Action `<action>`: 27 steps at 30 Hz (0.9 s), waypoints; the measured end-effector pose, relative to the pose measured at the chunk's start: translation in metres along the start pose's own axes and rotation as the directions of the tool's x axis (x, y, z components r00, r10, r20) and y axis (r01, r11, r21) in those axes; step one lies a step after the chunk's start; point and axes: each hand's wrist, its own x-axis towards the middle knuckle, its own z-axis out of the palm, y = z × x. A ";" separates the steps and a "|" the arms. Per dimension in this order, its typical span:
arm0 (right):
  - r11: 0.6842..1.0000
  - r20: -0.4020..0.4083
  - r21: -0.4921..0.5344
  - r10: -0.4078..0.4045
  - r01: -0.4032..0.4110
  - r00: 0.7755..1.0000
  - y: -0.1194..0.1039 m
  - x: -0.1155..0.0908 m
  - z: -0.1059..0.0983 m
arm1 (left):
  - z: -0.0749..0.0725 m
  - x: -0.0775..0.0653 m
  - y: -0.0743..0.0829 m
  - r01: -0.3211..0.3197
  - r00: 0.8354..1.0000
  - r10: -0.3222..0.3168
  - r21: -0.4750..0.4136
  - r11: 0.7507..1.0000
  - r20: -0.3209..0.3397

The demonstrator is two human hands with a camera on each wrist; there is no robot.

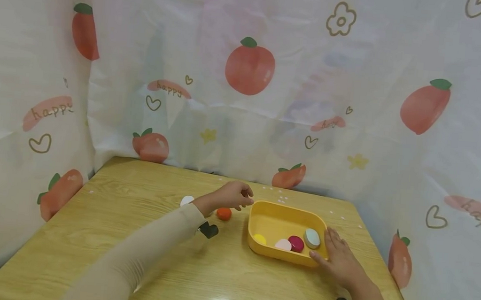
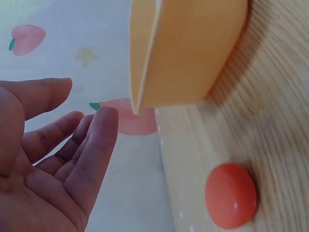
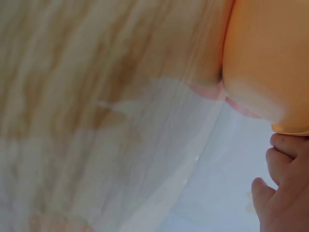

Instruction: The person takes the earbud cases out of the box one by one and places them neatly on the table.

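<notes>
A yellow rectangular bin (image 1: 276, 255) stands on the wooden table, with a yellow piece (image 1: 260, 239), a pale pink piece (image 1: 284, 245), a dark red piece (image 1: 296, 244) and a pale blue piece (image 1: 311, 238) inside. My left hand (image 1: 231, 195) hovers just beside the bin's left rim, fingers loosely bent and nothing between them in the left wrist view. Below it on the table lies an orange-red rounded piece (image 2: 231, 195). My right hand (image 1: 342, 261) rests against the bin's right end, fingers extended along the wall and thumb near the front corner.
A white piece (image 1: 187, 201) lies left of the orange-red one, partly behind the left forearm. Small white specks (image 1: 281, 200) dot the far part of the wooden table (image 1: 196, 278). A fruit-printed curtain (image 1: 242, 122) surrounds the table at the back and sides.
</notes>
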 end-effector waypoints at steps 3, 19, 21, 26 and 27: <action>1.000 0.001 0.005 -0.006 0.006 1.000 -0.001 0.001 0.000 | 0.004 0.003 0.004 0.003 1.000 -0.003 -0.032 0.999 0.005; 1.000 -0.001 -0.004 0.000 0.000 1.000 -0.003 0.000 -0.003 | 0.026 0.014 0.028 0.007 0.983 -0.012 0.026 1.000 0.183; 1.000 -0.006 -0.012 -0.002 0.002 1.000 -0.003 0.000 -0.002 | 0.029 0.016 0.029 0.003 0.978 -0.012 0.043 0.999 0.207; 1.000 -0.013 -0.011 -0.001 0.001 1.000 -0.002 0.000 -0.001 | 0.039 0.018 0.033 -0.022 0.967 -0.005 0.103 0.994 0.256; 1.000 -0.013 -0.009 0.000 0.000 1.000 -0.002 0.000 0.000 | 0.041 0.019 0.034 -0.022 0.964 -0.009 0.113 0.993 0.266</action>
